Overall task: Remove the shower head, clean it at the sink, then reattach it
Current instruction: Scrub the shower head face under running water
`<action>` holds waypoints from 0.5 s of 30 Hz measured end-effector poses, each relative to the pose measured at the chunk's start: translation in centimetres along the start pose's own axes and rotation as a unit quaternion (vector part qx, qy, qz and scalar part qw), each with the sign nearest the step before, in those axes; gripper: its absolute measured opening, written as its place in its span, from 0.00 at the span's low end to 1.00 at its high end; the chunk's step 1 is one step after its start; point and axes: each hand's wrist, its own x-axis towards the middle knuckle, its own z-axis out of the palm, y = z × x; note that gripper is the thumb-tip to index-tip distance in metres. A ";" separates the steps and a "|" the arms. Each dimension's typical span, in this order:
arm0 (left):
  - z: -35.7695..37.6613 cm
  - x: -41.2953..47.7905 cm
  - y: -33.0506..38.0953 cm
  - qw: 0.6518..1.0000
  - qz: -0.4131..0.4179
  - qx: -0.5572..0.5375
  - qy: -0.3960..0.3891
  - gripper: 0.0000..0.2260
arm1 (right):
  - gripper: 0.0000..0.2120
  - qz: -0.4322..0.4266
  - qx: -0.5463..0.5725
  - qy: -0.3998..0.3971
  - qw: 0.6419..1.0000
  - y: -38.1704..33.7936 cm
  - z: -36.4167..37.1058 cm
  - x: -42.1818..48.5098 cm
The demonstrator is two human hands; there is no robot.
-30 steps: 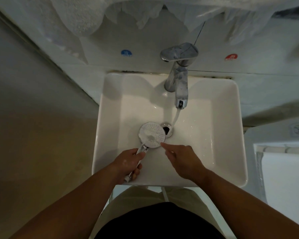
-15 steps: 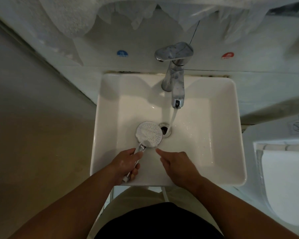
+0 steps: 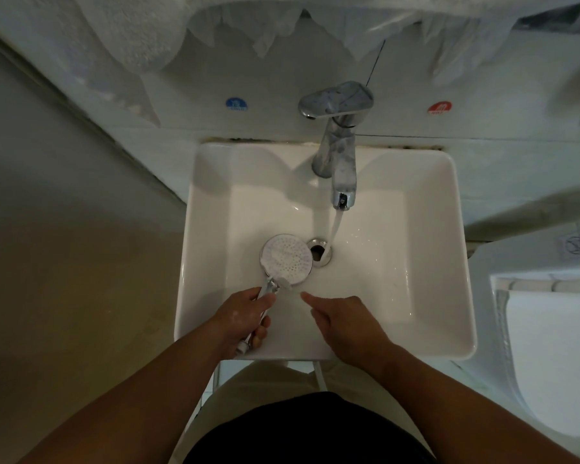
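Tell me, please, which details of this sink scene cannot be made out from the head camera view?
- Shower head handle: mostly wrapped by the left hand.
- Right hand palm: faces down, so anything in it is hidden.
- Blue sticker and red sticker wording: too small and blurred.
- Toilet: cut off by the right edge.

Single head-worn view — steeply downward, close over the sink [image 3: 429,182].
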 end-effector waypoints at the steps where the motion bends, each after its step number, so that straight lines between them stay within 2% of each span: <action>1: 0.0 0.0 0.0 1.000 -0.001 0.000 0.000 0.12 | 0.19 0.013 -0.003 0.004 1.000 0.6 -0.5 0.0; 5: 0.1 0.0 0.0 1.000 0.000 0.001 0.001 0.13 | 0.19 0.056 -0.013 0.036 0.998 1.7 -1.3 0.4; 9: -0.1 0.0 0.0 1.000 -0.003 0.002 0.000 0.15 | 0.19 0.021 0.013 0.009 1.000 -0.5 0.0 -0.3; 11: 0.0 0.0 0.1 1.000 -0.003 0.005 0.000 0.14 | 0.19 0.015 -0.001 0.016 1.000 0.1 -0.5 -0.1; 15: 0.1 -0.2 0.2 1.000 -0.008 -0.007 0.000 0.10 | 0.19 0.060 -0.009 0.051 0.997 2.2 -1.7 0.6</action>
